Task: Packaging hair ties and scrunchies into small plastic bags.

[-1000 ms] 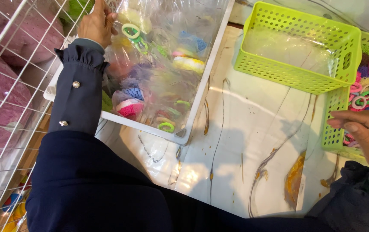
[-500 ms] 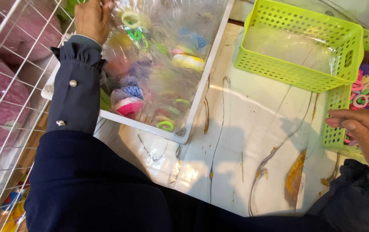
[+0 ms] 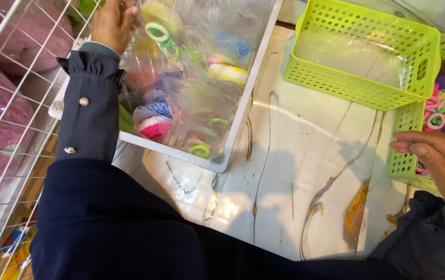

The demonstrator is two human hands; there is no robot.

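Observation:
My left hand is at the top left, closed on the edge of a clear plastic bag full of colourful hair ties and crocheted scrunchies. The bag lies in a white tray. My right hand rests against the near corner of a lime green basket that holds loose hair ties. Its fingers are stretched out with nothing in them. Both arms wear dark blue sleeves.
A second lime green basket, lined with clear plastic, stands at the back between tray and filled basket. A white wire rack with pink bundles runs along the left. The marbled tabletop lies between the tray and baskets.
My left hand has shifted slightly left and tugged the bag's edge, so the rings near its top have moved. My right hand has barely moved.

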